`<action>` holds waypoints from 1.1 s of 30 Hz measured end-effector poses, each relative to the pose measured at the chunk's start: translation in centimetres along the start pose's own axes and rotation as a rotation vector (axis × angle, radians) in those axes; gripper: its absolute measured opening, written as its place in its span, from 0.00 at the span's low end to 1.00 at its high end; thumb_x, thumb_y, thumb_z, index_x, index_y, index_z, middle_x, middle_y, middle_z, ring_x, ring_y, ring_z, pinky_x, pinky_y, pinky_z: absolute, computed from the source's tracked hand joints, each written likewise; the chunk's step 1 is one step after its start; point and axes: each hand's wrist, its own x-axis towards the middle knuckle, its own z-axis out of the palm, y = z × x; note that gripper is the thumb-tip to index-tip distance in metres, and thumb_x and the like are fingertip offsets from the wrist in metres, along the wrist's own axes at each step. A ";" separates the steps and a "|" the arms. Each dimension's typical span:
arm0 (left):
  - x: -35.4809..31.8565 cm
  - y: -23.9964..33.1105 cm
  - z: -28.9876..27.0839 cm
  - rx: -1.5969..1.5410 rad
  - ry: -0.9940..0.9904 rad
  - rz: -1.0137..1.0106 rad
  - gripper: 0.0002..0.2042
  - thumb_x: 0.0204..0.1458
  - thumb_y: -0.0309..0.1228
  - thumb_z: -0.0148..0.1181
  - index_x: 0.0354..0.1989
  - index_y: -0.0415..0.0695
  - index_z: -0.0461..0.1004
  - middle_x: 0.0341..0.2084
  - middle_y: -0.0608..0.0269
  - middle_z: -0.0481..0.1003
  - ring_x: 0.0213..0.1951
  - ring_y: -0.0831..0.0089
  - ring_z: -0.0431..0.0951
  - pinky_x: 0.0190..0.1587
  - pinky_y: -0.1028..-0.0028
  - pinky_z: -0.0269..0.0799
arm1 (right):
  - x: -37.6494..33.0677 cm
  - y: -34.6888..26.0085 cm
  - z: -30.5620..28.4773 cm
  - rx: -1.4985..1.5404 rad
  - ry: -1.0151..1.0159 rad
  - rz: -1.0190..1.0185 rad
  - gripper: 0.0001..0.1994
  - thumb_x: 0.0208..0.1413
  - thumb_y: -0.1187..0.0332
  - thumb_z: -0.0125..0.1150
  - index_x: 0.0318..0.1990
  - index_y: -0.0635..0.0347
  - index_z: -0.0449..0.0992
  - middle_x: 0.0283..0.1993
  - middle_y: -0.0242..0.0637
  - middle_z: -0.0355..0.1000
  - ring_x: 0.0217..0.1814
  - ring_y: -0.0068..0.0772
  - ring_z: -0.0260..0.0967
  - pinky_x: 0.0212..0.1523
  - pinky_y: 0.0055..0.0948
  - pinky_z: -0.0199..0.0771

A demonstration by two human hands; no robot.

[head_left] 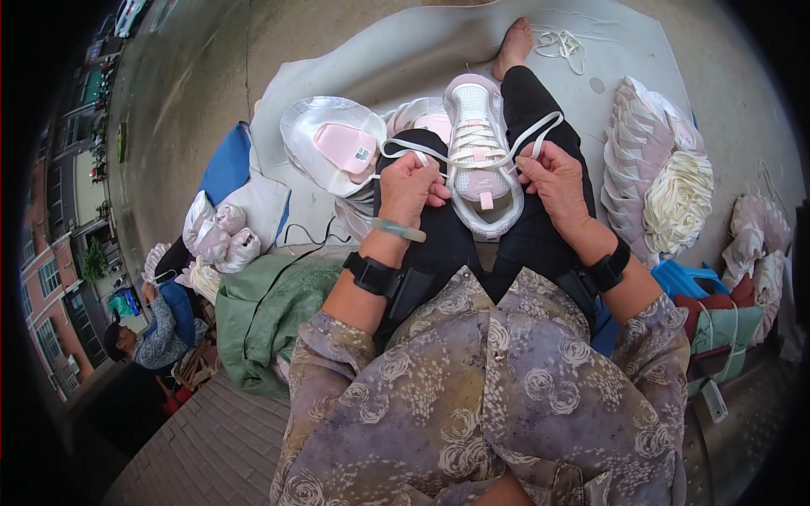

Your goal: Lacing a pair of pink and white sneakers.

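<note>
A white and pink shoe upper lies across my thighs, its toe pointing away from me and its ankle opening toward me. White lace criss-crosses its front. My left hand is beside the opening on the left, fingers pinched on one end of the white shoelace. On the right side of the opening, my right hand pinches the other end. Between the hands the lace runs across the upper and loops up on both sides. The exact fingertip grip is partly hidden by my fingers.
A stack of white uppers with pink linings lies left of my knee. To the right sit nested uppers and a bundle of cream laces. Loose laces lie near my bare foot. A green sack is at left; another person sits beyond.
</note>
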 end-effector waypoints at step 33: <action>-0.3 -0.9 0.8 0.042 0.113 0.166 0.06 0.51 0.27 0.50 0.25 0.39 0.68 0.15 0.67 0.69 0.15 0.81 0.72 0.13 0.84 0.64 | 0.3 0.7 1.1 -0.215 0.064 -0.240 0.01 0.46 0.77 0.53 0.28 0.63 0.68 0.19 0.34 0.63 0.20 0.17 0.59 0.23 0.19 0.61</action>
